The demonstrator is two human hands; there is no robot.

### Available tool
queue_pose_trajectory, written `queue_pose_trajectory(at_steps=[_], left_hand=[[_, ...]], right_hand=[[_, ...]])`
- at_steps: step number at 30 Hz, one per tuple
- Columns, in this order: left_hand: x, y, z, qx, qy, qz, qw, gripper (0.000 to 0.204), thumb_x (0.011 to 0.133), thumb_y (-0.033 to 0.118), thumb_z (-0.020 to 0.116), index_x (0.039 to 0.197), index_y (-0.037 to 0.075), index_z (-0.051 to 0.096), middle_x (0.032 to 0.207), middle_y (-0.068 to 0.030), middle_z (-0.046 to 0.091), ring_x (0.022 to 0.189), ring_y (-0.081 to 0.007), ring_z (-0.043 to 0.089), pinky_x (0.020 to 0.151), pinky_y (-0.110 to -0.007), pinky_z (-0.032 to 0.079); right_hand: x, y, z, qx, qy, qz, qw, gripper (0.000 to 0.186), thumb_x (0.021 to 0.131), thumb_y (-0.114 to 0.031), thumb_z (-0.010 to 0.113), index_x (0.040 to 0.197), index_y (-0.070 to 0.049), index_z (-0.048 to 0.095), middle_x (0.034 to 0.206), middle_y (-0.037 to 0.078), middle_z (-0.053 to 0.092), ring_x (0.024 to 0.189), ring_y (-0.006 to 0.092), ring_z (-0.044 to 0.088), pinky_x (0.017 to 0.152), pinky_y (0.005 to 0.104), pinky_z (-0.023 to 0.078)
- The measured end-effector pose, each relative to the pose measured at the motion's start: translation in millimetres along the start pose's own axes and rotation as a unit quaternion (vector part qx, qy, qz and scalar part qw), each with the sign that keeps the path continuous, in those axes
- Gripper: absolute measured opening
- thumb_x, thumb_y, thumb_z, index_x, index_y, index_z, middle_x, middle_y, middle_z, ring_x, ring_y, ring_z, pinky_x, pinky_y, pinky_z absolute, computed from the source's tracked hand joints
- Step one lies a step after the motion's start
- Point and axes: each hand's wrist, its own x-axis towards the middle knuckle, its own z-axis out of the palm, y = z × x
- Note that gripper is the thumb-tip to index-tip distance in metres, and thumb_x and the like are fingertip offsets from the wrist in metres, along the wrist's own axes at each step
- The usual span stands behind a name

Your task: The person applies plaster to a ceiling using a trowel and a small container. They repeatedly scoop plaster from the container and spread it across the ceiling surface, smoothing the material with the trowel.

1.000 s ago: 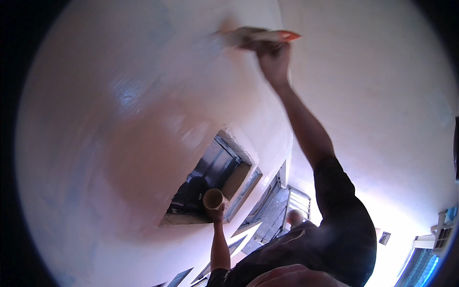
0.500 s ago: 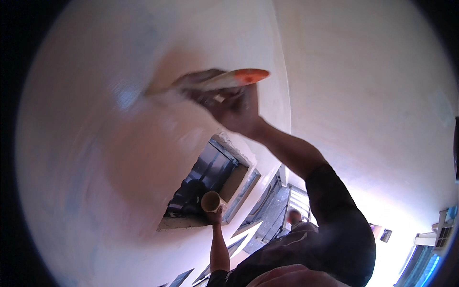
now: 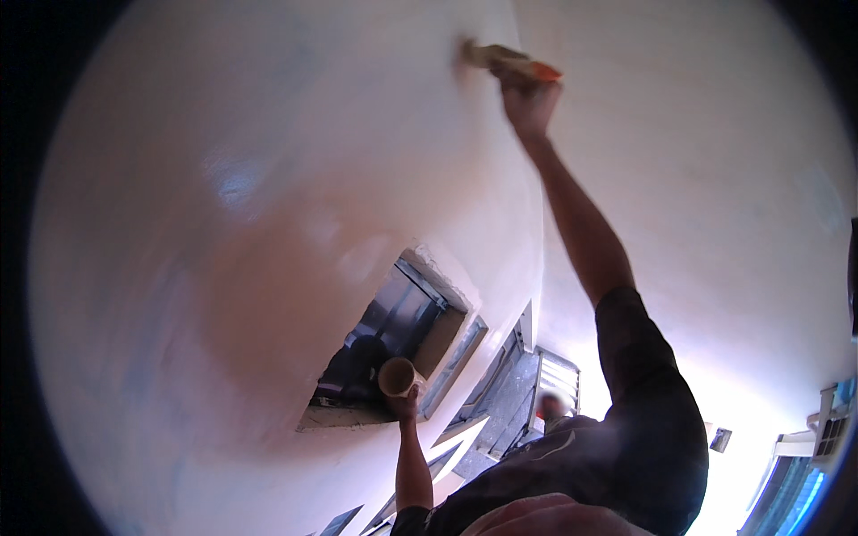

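High up, close to the line where wall and ceiling meet, my right hand (image 3: 529,105) grips a paintbrush (image 3: 493,57) with an orange-ended handle. Its bristles are at the pale wall (image 3: 357,116), blurred by motion. Lower down, my left hand (image 3: 405,405) is wrapped round a light-coloured round container (image 3: 394,378), its open mouth showing. What is inside the container cannot be made out. That hand is in front of a dark recessed opening (image 3: 393,313) in the wall.
The opening has a rough, chipped edge (image 3: 438,268). A pale ceiling (image 3: 688,152) spreads to the right. Further off are a doorway with a barred grille (image 3: 559,375), a wall-mounted air conditioner (image 3: 829,438) and blue-green curtains (image 3: 786,496). A wet-looking shiny patch (image 3: 234,186) marks the wall.
My right hand has swept the paintbrush up and to the right across the wall, straightening the arm. My left hand with the container has hardly moved.
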Motion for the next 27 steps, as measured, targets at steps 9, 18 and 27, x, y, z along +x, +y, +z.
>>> queue_pose_trajectory(at_steps=[9, 18, 27], left_hand=[[10, -21, -10, 0.035, 0.003, -0.007, 0.999, 0.084, 0.071, 0.028, 0.082, 0.132, -0.003, 0.034, 0.124, -0.0146, 0.049, 0.112, -0.0242, 0.05, 0.099, -0.036, 0.037], [12, -13, 3, 0.018, 0.023, 0.051, 0.998, 0.089, 0.067, 0.035, 0.084, 0.132, -0.002, 0.036, 0.125, -0.0147, 0.051, 0.115, -0.025, 0.05, 0.102, -0.038, 0.036], [2, -18, -17, 0.013, 0.001, -0.01, 1.0, 0.085, 0.069, 0.032, 0.083, 0.132, -0.002, 0.036, 0.124, -0.0148, 0.05, 0.114, -0.0247, 0.049, 0.102, -0.037, 0.035]], right_hand=[[-79, -127, -2, 0.499, -0.129, 0.217, 0.829, 0.017, 0.081, 0.005, 0.065, 0.097, 0.0, 0.066, 0.104, 0.011, 0.067, 0.095, 0.0206, 0.065, 0.083, 0.0336, 0.054], [1, 47, -19, 0.003, 0.021, 0.092, 0.995, 0.016, 0.082, 0.0, 0.057, 0.088, -0.002, 0.072, 0.093, 0.008, 0.072, 0.08, 0.0154, 0.069, 0.073, 0.0286, 0.054], [-106, -125, -1, 0.435, -0.1, 0.27, 0.853, 0.009, 0.083, -0.001, 0.061, 0.091, -0.002, 0.058, 0.093, 0.009, 0.063, 0.09, 0.0178, 0.059, 0.077, 0.0318, 0.049]])
